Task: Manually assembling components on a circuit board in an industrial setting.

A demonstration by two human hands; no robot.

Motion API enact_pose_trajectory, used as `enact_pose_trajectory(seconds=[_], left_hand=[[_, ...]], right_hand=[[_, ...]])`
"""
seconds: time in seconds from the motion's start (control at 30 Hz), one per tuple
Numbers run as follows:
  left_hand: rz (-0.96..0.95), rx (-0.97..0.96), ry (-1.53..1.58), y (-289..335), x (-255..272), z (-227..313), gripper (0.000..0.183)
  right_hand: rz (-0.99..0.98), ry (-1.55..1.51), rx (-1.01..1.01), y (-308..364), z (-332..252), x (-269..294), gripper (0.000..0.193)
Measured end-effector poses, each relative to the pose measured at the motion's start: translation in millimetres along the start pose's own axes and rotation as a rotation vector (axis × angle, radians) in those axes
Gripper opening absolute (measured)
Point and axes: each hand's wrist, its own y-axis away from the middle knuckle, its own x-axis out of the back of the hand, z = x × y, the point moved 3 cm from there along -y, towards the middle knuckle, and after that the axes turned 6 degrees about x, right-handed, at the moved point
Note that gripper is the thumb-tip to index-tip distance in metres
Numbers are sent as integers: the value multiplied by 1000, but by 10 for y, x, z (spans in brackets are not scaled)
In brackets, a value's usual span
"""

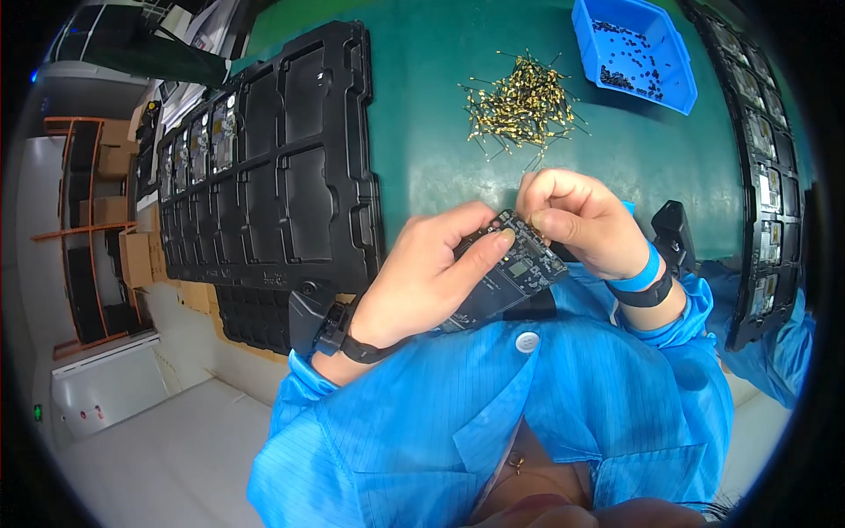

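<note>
A dark circuit board (519, 268) with small components on it is held at a tilt in front of my chest. My left hand (431, 264) grips it from the left, thumb on its top face near the upper corner. At the board's upper edge, my right hand (585, 224) is closed, thumb and forefinger pinched together. Whatever lies between those fingertips is too small and hidden to name. Beyond both hands, a loose pile of short black cables with gold-coloured ends (524, 106) lies on the green table mat (422, 97).
At the far right stands a blue bin (676, 66) with small black pieces inside. A large black compartment tray (304, 97) on the left holds several boards. Along the right edge is another black tray (744, 176) with boards. Cardboard boxes (114, 158) sit on a rack at far left.
</note>
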Motion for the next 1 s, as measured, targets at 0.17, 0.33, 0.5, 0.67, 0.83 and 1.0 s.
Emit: enact_pose_trajectory(seconds=[0.17,0.33,0.5,0.67,0.83,1.0], left_hand=[[-8,28,-65,-15,0,-9,13],[28,-37,-72,-6,-16,13,15],[10,-32,-138,6,-20,37,13],[23,-100,-188,-8,-29,22,13],[19,-88,-203,11,-28,48,13],[23,-121,-212,11,-39,45,14]], right_hand=[[-58,300,223,-33,-138,-42,4],[-156,711,315,-50,-317,-62,4],[-206,887,318,-44,-401,-118,5],[-178,1026,349,-24,-442,-158,6],[-169,1093,369,-6,-447,-192,8],[-160,1182,389,16,-443,-205,10]])
